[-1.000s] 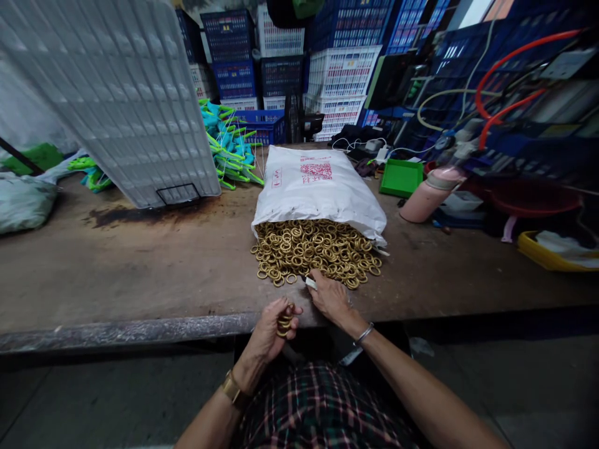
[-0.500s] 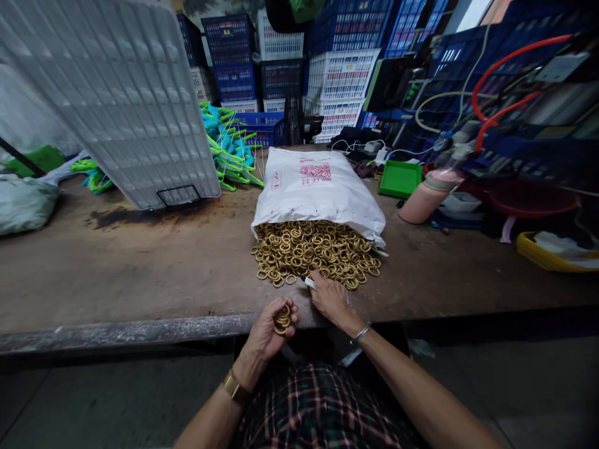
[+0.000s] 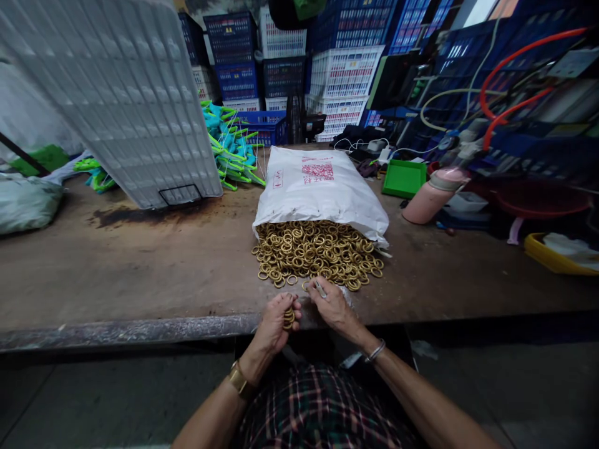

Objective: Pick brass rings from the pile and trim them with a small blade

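Observation:
My left hand is closed around several brass-coloured rings, just above the table's front edge. My right hand grips a slim, whitish pen-like tool; its exact kind is too small to make out. A single ring shows at the right fingertips, and I cannot tell whether they pinch it. Just beyond both hands, a heap of the same rings spills from the mouth of a white woven sack with red print, lying flat on the wooden table.
A large ribbed grey-white panel leans at the left, beside green and turquoise hanger-like pieces. On the right are a green tray, a pink bottle and a yellow tray. Stacked crates line the back.
My right hand has drawn back slightly from the heap, and the tool in it has turned. My left hand has rolled over its rings and come a little closer to the right hand.

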Motion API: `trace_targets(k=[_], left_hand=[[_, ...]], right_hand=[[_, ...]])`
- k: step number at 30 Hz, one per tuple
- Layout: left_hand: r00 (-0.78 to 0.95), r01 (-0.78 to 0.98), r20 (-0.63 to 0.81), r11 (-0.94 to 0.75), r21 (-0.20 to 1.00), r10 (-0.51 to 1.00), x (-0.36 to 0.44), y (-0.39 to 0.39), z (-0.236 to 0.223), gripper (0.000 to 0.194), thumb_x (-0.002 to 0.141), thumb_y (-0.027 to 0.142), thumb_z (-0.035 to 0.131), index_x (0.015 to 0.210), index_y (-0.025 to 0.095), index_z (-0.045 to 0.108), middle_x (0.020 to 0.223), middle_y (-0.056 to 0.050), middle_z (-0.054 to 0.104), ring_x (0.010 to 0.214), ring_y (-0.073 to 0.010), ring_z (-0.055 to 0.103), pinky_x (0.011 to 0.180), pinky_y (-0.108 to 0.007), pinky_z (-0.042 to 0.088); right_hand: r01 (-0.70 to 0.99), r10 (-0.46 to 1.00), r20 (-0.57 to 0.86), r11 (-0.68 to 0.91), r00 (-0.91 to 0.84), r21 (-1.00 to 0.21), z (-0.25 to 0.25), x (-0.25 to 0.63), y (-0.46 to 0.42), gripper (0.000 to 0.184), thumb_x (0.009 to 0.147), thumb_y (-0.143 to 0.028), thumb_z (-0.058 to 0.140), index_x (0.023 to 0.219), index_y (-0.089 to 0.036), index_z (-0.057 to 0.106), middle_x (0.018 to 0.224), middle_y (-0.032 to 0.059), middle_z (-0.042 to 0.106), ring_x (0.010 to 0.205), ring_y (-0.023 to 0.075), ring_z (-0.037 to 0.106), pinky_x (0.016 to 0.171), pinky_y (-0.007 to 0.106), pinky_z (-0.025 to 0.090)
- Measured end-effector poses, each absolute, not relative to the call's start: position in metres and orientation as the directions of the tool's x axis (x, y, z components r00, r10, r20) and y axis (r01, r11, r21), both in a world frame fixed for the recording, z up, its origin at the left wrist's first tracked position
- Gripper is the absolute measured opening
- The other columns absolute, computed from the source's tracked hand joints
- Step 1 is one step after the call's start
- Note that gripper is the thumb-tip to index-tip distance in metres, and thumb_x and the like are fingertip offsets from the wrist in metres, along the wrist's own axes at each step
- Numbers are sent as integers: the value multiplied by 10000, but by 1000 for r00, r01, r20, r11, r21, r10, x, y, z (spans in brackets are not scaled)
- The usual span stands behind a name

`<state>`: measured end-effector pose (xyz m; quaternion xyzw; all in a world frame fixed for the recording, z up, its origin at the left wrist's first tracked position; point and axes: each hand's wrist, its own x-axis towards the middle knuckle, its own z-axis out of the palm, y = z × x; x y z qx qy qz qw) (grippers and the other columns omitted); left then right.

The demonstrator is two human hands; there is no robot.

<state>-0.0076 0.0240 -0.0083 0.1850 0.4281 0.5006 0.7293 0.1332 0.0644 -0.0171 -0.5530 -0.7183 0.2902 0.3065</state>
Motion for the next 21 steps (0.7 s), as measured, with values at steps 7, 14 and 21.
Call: trace_targets(k=[7, 14, 21], left_hand=[[91, -496, -367, 362, 789, 926, -1, 24, -9, 376, 634, 472, 666, 763, 152, 519, 609, 41, 488, 464, -44, 419, 378, -134, 272], [-75, -178, -297, 280, 943, 952, -4, 24, -7, 321, 677, 468, 617, 722, 156, 558, 483, 54, 452, 409, -63, 373, 403, -174, 280], [-59, 18, -12, 13, 1000, 998, -2, 21, -2, 192, 724, 335, 585, 663, 159, 626, 616, 2, 570, 598, -117, 492, 593, -213, 383]], right_hand=[[451, 947, 107, 241, -303, -859, -14, 121, 49, 236, 853, -364, 378, 776, -192, 520, 663, -14, 546, 621, 111, 496, 609, 218, 384], [415, 983, 4, 81, -183, -906, -6, 120, 52, 188, 812, -365, 419, 811, -193, 495, 582, -46, 499, 537, 103, 459, 537, 214, 369], [472, 969, -21, 101, -246, -876, -10, 120, 61, 261, 785, -373, 401, 612, -184, 448, 561, -45, 422, 544, 97, 393, 512, 214, 318]])
